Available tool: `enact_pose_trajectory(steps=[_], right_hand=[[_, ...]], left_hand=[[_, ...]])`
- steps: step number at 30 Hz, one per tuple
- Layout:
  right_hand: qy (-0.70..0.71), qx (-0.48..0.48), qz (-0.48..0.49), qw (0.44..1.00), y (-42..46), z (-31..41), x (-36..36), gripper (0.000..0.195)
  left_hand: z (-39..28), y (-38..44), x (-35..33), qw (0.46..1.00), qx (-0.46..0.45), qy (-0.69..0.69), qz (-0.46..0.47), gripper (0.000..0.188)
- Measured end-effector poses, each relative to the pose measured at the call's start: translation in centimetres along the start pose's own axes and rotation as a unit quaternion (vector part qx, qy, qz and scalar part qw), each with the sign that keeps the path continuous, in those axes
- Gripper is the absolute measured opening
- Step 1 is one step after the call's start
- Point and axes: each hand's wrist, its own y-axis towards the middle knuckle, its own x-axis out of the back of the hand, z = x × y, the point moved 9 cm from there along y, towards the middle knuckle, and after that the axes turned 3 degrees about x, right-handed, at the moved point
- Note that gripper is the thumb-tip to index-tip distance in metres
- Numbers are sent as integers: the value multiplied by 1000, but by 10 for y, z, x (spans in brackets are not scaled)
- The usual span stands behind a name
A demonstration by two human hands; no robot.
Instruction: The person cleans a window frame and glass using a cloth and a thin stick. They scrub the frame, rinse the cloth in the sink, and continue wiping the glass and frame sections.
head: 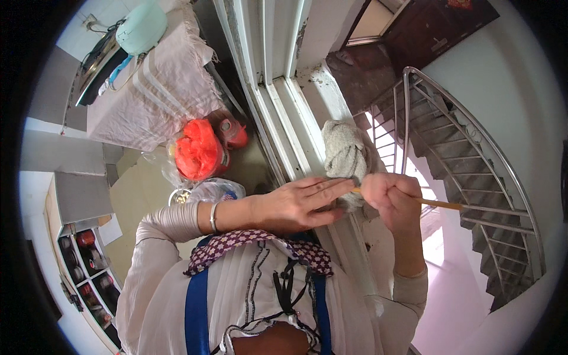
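My right hand (392, 195) is closed in a fist around a thin orange-yellow stick (439, 203). The stick runs out to the right over the stairwell, and its other end shows between my two hands. My left hand (310, 199), with a silver bangle on the wrist, is stretched out with straight fingers. Its fingertips reach the stick's near end and the edge of a grey-beige cloth (346, 148). Whether they touch either is not clear, and the palm is hidden. The bunched cloth lies on the white window ledge (326, 95), just beyond my hands.
Sliding-window tracks (288, 124) run beside the ledge. Beyond it, a metal railing (488, 128) follows concrete stairs (457, 164). To the left stand a red plastic bag (197, 148), a red-pink bottle (233, 133), a cloth-covered table (155, 88) with a mint-green appliance (142, 29), and a shelf unit (91, 277).
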Motion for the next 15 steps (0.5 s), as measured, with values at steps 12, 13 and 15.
enact_pose_trajectory(steps=[12,13,15], right_hand=[[80,151,109,979,9,5,-45,26],[29,158,122,979,9,2,-58,25],[-74,168,150,972,8,-3,-83,23]], left_hand=[[13,-47,18,957,163,-236,52,28],[11,-48,16,953,164,-247,58,27],[6,-44,23,967,163,-187,59,23]])
